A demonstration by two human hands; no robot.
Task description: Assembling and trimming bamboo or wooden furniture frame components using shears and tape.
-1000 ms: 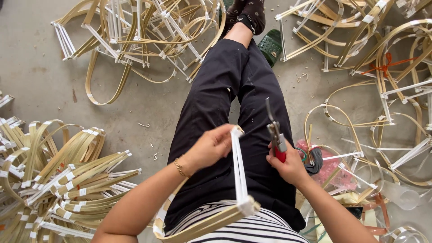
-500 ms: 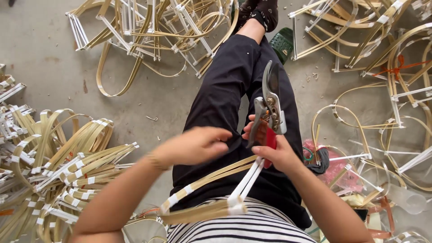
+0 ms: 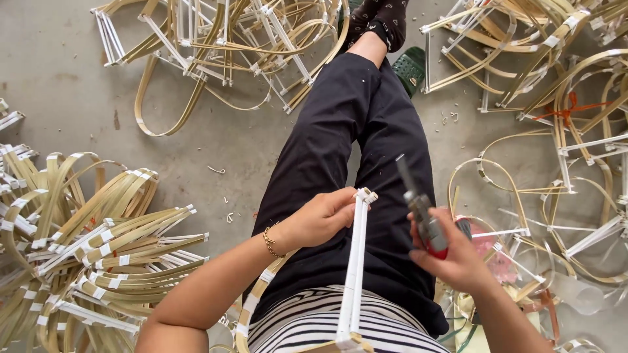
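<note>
Since the earlier frame, the right hand (image 3: 458,258) drew the pliers (image 3: 422,212) away rightward. Left hand (image 3: 320,217) fingers pinch the white strip frame (image 3: 355,268) top, keeping it upright over the lap; right fingers wrap the pliers.

Pale bamboo strips (image 3: 356,261) look smooth and faintly glossy (joints bound in white tape); the pliers (image 3: 422,216) are dull grey metal with red plastic grips; the concrete floor (image 3: 59,78) is rough, matt
</note>
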